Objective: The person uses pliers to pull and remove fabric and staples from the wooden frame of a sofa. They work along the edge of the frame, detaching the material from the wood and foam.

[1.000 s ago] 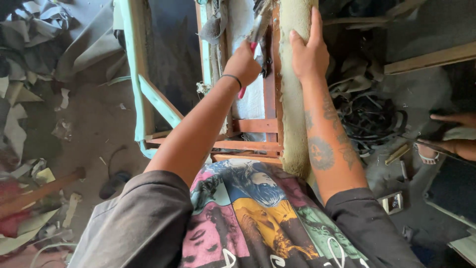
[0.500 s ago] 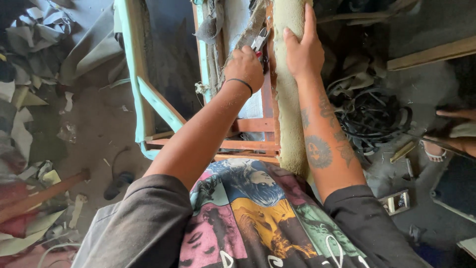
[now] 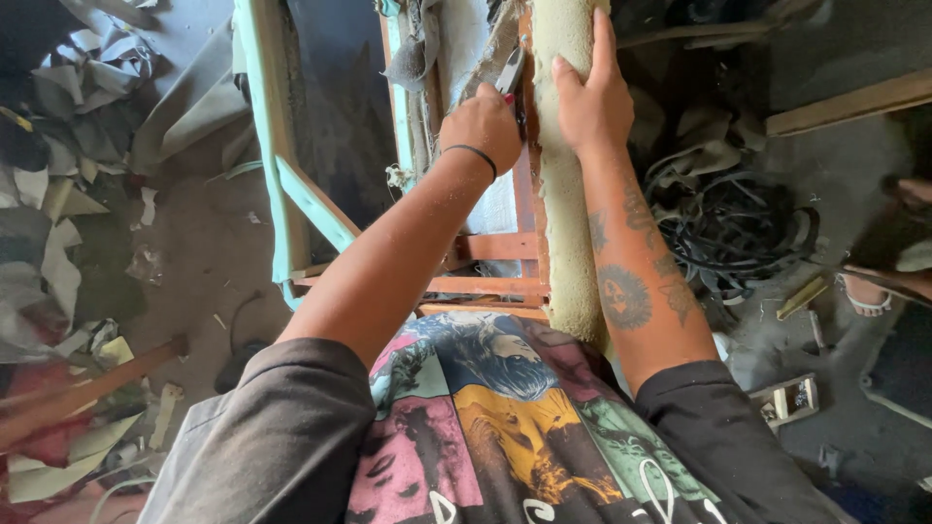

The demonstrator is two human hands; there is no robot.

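While my left hand (image 3: 482, 126) is clenched around a small metal hand tool (image 3: 512, 70), its tip sits against the orange-painted wooden frame rail (image 3: 525, 194), just beside the long strip of yellowish foam padding (image 3: 566, 184). My right hand (image 3: 590, 102) lies flat and unclenched on that foam, fingers spread along it, pressing it to the rail. Black coiled cables (image 3: 738, 233) lie on the floor to the right.

Upholstery workshop: stripped wooden chair frame (image 3: 505, 252), torn fabric scraps (image 3: 87, 87) littering the floor left of it, coiled black cords (image 3: 738, 233) right.
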